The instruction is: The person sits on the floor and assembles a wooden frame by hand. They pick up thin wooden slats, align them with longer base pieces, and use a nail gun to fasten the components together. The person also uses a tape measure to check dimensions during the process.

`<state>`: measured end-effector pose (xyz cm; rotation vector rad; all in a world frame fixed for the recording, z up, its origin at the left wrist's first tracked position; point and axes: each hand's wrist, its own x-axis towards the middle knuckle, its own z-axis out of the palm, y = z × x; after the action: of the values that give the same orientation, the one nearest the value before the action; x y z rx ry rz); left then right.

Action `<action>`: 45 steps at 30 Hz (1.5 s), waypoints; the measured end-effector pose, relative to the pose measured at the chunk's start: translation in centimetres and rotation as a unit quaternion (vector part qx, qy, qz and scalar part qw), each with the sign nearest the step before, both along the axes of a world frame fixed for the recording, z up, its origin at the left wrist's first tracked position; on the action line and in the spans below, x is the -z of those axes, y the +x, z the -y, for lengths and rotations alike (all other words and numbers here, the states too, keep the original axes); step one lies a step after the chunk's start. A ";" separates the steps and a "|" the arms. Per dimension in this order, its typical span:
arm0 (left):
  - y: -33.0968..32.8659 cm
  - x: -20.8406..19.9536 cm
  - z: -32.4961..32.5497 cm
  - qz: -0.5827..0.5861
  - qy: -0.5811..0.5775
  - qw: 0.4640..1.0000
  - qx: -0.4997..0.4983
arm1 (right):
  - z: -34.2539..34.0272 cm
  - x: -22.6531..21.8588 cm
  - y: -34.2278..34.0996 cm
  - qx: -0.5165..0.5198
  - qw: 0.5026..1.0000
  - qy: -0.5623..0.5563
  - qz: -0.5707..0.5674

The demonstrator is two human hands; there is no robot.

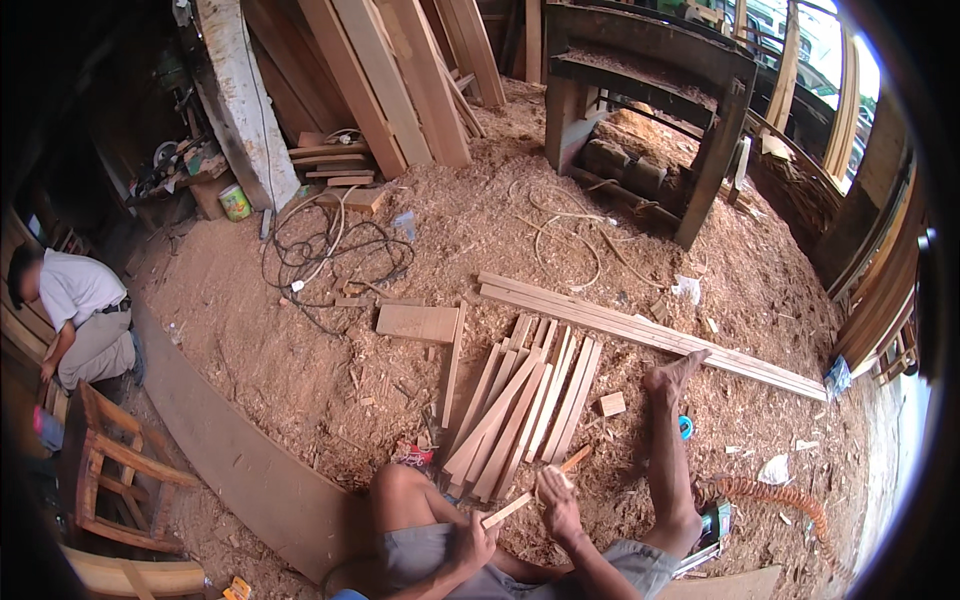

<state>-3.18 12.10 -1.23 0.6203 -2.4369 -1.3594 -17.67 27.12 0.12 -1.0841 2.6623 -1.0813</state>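
Note:
I sit low on the shavings with my legs spread. My left hand [474,545] is closed round the near end of a thin wooden strip [510,510], which slants up to the right. Over the strip's farther part, my right hand [560,508] is closed on something small and pale that I cannot make out. An orange-brown wooden tip [576,459] shows just beyond that hand; whether it belongs to the same strip is unclear. Right in front of my hands lies a loose stack of cut wooden strips [525,405].
Long boards [640,328] lie beyond the stack, under my bare foot. A blue tape roll [685,427], an orange coiled hose [780,492] and a power tool [715,525] are at right. Tangled cables [335,255] lie farther off. A co-worker [85,300] crouches left near a wooden chair frame [125,470].

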 end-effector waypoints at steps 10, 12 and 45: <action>-0.4 2.8 0.0 0.035 -0.035 0.999 0.019 | 0.6 -0.1 5.2 -0.264 0.963 -0.054 0.018; -0.2 3.5 0.0 0.067 -0.060 0.995 0.037 | -1.0 1.2 1.8 -0.148 0.988 0.026 -0.023; -2.5 -3.0 4.0 0.067 -0.069 0.990 0.100 | 2.8 -2.3 3.9 -0.120 0.992 -0.035 0.016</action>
<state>-5.65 8.11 1.74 0.4568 -2.7376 -1.2413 -13.74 24.33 2.39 -1.3454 2.4075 -1.1408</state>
